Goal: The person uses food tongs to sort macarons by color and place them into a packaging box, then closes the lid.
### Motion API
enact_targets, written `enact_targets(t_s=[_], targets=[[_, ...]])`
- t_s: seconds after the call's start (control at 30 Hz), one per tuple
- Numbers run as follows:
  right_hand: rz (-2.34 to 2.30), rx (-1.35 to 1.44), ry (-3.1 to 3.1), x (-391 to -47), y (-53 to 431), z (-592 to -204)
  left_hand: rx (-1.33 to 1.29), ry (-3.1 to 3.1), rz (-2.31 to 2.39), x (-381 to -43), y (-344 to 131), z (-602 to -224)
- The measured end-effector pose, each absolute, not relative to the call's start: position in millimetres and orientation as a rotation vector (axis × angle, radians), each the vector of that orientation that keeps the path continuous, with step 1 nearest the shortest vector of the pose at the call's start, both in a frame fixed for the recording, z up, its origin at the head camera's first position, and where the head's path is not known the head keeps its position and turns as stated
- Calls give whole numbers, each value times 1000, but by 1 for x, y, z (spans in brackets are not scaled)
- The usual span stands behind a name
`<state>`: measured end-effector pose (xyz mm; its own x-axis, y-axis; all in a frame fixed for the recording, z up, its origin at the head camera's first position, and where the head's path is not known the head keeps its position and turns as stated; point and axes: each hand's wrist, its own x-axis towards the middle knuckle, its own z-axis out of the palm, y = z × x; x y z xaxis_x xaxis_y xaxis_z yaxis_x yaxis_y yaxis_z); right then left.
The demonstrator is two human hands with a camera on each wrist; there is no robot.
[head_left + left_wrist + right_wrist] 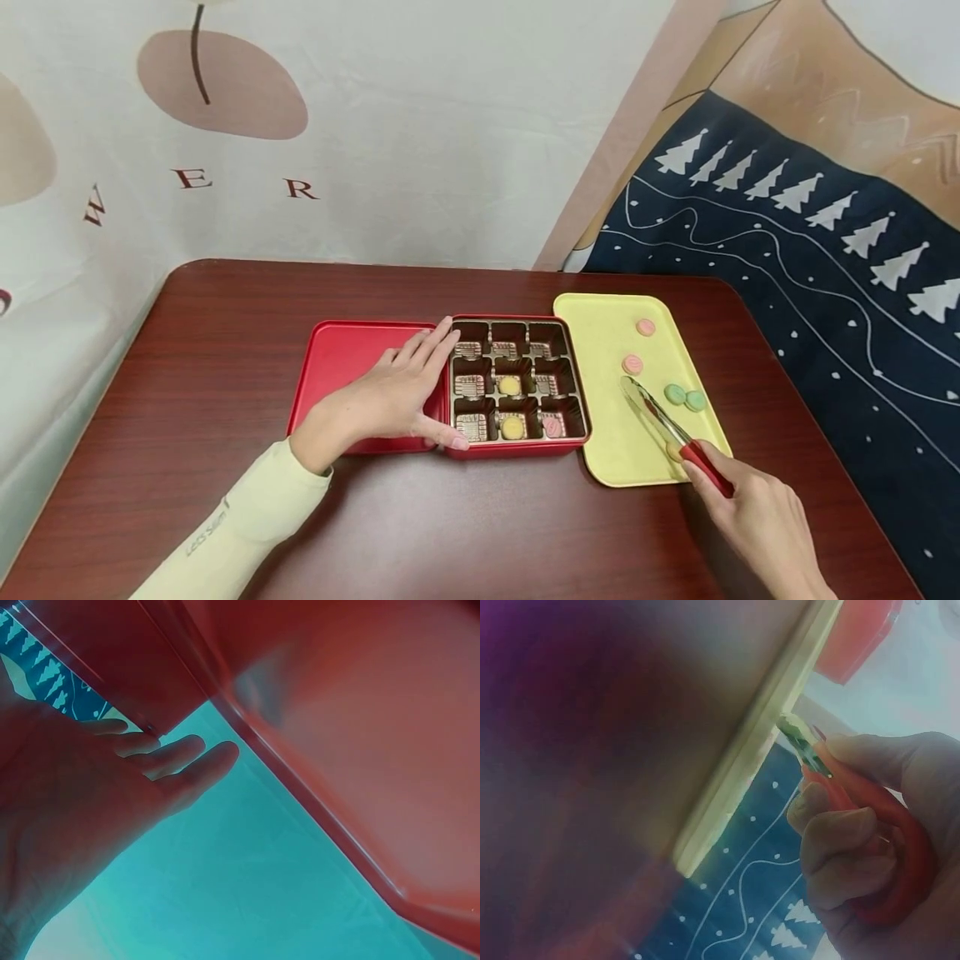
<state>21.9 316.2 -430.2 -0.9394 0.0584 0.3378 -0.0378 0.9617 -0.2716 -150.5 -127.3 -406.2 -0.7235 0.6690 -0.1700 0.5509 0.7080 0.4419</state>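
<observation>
My left hand [393, 392] lies with fingers extended along the left side of a red box [517, 450], thumb at its near left corner. A dark divided insert in the box holds two yellow discs [513, 428] in its middle column and one pink disc [552, 427] at near right. My right hand [757, 512] grips tongs [708, 468] by their red handle, their metal tips over the yellow tray [611, 454]. On that tray are two pink discs [633, 364], two green discs [686, 397], and a yellow disc [672, 451] partly hidden by the tongs.
A flat red lid [348, 358] lies left of the box, partly under my left arm and hand. The yellow tray stands against the box's right side. Brown wooden table [420, 517] surrounds them, with a printed curtain [450, 150] behind.
</observation>
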Motion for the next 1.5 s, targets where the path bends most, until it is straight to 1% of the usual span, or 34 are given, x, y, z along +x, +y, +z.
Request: enact_targets(t_s=[0.3,0.53,0.8,0.93,1.2,1.5], targets=[[439,111,-2694,4,305,-410,973,2599,495,-151,-124,-405],[520,229,-2670,-17,275,-392,992,2605,500,-152,-124,-404],[618,432,-2643,-40,238,-380,931,2599,515,-151,-122,-402],[669,529,-2650,-46,224,-380,908,2601,508,-150,-122,-401],[704,597,-2698,-49,202,-389,924,2623,490,-147,-124,-397],[673,650,-2704,-51,193,-400,914,2621,497,-145,-129,-395]])
